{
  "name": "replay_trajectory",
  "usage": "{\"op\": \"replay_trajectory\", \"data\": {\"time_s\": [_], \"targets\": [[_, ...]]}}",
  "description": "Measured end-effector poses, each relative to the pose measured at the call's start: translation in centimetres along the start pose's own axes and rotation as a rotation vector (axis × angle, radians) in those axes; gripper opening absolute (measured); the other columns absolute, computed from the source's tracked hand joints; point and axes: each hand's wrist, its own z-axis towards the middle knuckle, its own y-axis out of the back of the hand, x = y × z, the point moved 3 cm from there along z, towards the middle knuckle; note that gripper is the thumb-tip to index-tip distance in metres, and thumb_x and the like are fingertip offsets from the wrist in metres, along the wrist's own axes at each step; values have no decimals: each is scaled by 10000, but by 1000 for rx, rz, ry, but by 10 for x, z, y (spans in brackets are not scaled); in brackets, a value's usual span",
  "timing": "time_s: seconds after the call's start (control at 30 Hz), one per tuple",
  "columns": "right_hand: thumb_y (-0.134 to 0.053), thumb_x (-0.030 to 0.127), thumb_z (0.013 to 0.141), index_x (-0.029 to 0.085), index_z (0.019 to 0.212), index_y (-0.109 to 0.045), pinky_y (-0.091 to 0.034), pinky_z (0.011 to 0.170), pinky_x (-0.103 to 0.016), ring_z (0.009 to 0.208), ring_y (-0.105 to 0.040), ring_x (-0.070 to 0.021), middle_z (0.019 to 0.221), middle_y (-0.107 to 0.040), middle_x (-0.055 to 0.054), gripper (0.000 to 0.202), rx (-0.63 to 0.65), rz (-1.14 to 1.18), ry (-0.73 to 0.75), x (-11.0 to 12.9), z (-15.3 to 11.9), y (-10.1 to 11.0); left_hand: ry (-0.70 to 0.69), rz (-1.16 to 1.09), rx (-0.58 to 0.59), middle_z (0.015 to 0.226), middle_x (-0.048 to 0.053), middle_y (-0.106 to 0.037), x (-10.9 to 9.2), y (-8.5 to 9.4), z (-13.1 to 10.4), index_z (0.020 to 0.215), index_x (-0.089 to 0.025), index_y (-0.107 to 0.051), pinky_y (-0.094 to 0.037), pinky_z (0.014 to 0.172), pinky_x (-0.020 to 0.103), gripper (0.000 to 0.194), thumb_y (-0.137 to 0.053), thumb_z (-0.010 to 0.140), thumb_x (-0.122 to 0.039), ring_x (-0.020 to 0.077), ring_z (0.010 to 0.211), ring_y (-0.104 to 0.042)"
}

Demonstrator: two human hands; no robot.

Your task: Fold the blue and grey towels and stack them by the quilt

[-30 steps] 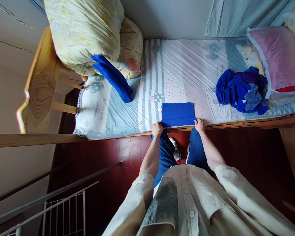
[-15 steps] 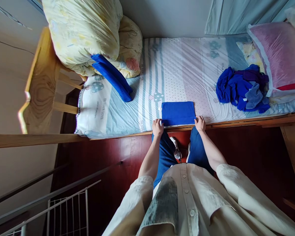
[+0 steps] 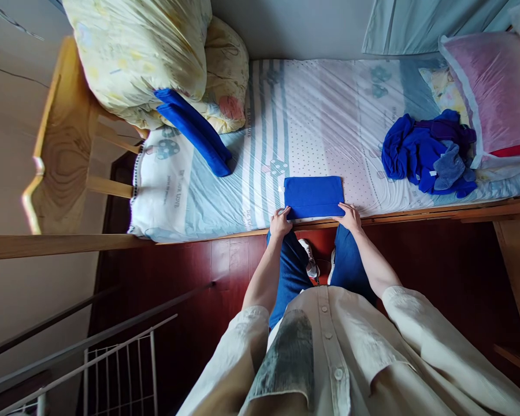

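A flat blue cloth (image 3: pixel 314 195), folded into a rectangle, lies at the front edge of the bed. My left hand (image 3: pixel 281 222) is closed on its near left corner. At the near right corner, my right hand (image 3: pixel 349 218) has its fingers on the cloth, pinching the edge. A long folded blue cloth (image 3: pixel 195 132) rests against the pale yellow bedding at the left. To the right lies a crumpled heap of blue and purple cloths (image 3: pixel 424 151).
The bed (image 3: pixel 303 115) has a patterned sheet and a wooden front rail. Yellow bedding (image 3: pixel 147 52) is piled at the left, beside a wooden headboard (image 3: pixel 65 150). A pink pillow (image 3: pixel 494 92) sits at the right. A white metal rack (image 3: pixel 121 370) stands lower left.
Both hands have shifted slightly inward along the near edge of the folded cloth. My right fingers now lie over its corner. The whole view has shifted slightly.
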Motion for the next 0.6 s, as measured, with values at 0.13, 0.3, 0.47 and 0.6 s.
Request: {"op": "replay_trajectory", "data": {"time_s": [0.13, 0.3, 0.47, 0.6], "targets": [[-698, 70, 851, 180, 1457, -646, -463, 1216, -437, 1419, -553, -245, 1478, -668, -109, 618, 17, -10, -10, -1, 2, -1, 13, 2, 9, 1632, 72, -524, 1, -2, 3, 1594, -268, -492, -387, 1234, 435, 821, -595, 806, -63, 291, 1545, -416], [-632, 36, 870, 200, 1469, -636, -453, 1227, -429, 1431, -546, -238, 1475, -667, -96, 622, 17, -4, -71, -2, 4, -3, 46, -22, -29, 1584, 88, -566, 1, -1, 6, 1548, -266, -549, -408, 1209, 411, 762, -553, 821, -34, 279, 1524, -447], [-605, 51, 894, 221, 1442, -653, -480, 1197, -428, 1385, -590, -254, 1467, -666, -97, 576, 11, 11, -128, -5, 5, -4, 67, -64, -75, 1521, 117, -599, 1, 0, 6, 1510, -233, -587, -430, 1191, 383, 671, -519, 867, -57, 264, 1485, -490], [-564, 57, 916, 218, 1413, -670, -491, 1179, -420, 1357, -611, -258, 1444, -680, -96, 533, -2, 22, -137, -6, 5, -4, 69, -101, -96, 1465, 104, -639, 3, 1, 6, 1487, -237, -600, -434, 1192, 376, 632, -489, 893, -53, 248, 1438, -533]]}}
